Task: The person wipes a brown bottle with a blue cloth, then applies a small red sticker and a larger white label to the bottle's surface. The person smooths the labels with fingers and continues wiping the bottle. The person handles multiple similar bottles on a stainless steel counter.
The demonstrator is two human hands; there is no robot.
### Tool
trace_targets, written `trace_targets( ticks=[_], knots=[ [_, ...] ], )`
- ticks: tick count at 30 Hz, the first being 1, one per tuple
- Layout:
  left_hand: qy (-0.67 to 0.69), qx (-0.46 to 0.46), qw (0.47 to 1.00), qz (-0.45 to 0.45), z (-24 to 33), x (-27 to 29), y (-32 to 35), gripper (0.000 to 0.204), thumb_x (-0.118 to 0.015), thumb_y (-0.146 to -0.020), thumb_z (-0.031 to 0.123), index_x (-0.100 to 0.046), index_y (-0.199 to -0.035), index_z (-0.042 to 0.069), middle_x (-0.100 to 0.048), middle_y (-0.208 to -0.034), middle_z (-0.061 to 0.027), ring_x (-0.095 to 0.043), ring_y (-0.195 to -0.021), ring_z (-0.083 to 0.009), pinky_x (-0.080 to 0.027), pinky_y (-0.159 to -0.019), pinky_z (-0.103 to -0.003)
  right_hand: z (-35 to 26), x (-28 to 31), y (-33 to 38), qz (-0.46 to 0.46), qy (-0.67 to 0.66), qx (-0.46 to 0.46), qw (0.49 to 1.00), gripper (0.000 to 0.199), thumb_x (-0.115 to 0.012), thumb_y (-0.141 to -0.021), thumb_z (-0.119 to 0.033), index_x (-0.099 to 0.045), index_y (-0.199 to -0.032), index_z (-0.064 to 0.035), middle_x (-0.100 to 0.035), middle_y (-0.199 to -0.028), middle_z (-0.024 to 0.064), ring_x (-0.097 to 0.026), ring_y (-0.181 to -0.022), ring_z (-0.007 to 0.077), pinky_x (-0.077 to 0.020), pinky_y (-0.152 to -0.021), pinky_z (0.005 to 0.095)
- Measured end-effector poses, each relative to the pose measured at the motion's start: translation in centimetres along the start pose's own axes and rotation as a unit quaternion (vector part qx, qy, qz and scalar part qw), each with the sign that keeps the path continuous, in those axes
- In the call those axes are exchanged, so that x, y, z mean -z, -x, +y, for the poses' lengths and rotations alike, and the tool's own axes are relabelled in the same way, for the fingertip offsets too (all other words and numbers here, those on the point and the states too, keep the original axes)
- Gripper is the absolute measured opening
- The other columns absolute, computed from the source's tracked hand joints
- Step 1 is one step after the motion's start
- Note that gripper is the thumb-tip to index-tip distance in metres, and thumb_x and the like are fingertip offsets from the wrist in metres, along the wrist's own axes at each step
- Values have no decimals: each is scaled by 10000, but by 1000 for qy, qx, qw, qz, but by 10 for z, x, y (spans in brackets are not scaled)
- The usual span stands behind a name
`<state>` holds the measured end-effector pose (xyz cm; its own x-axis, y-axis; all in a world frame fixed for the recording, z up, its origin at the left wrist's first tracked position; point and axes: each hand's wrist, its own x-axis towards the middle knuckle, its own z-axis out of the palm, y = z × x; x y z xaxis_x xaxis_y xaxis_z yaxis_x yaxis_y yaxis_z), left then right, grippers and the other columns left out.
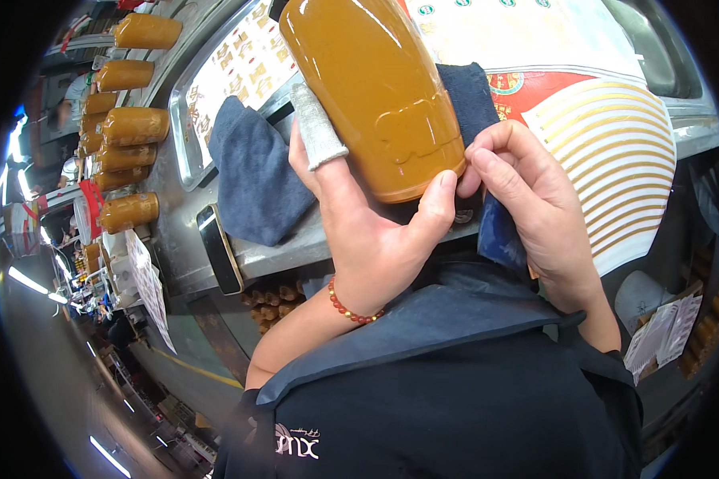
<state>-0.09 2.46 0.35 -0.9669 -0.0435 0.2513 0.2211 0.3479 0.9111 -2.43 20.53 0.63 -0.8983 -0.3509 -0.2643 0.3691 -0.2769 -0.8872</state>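
My left hand (367, 215) grips the base of a large amber-brown plastic bottle (375, 88), which tilts up and away from me. A grey cloth cot covers that hand's index finger, and a red bead bracelet sits on the wrist. My right hand (527, 199) pinches at the bottle's bottom edge with its fingertips, beside my left thumb. A dark blue cloth (252, 172) lies on the metal bench under and behind the bottle, and part of it hangs below my right hand.
Several more amber bottles (132, 128) lie in a row along the left of the steel bench (180, 255). Sheets of gold-printed labels (607, 136) spread across the right and back. A dark phone (220, 247) lies at the bench edge.
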Motion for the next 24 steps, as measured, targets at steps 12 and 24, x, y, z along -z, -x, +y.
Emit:
trace_targets(
  ticks=[12, 24],
  knots=[
    [50, 35, 998, 19, -2, 0, 1, 1040, -790, -788, 78, -114, -1564, -69, -167, -1504, -176, -412, -1370, -278, -395, -1125, -411, -1, 0, 2, 8, 3, -9, 1000, 178, -583, -1056, -223, -595, -1076, -46, -662, -880, -4, -558, -830, 32, -424, -759, 183],
    [122, 60, 991, -11, 2, 10, 4, 978, -672, -882, 2, -30, -1620, 2, -278, -1598, -180, -342, -1463, -272, -285, -1196, -405, -14, 10, 10, 104, 143, 115, 978, 243, -665, -983, -69, -581, -1202, -4, -615, -1157, 63, -587, -1034, 87, -479, -913, 234]
  ],
)
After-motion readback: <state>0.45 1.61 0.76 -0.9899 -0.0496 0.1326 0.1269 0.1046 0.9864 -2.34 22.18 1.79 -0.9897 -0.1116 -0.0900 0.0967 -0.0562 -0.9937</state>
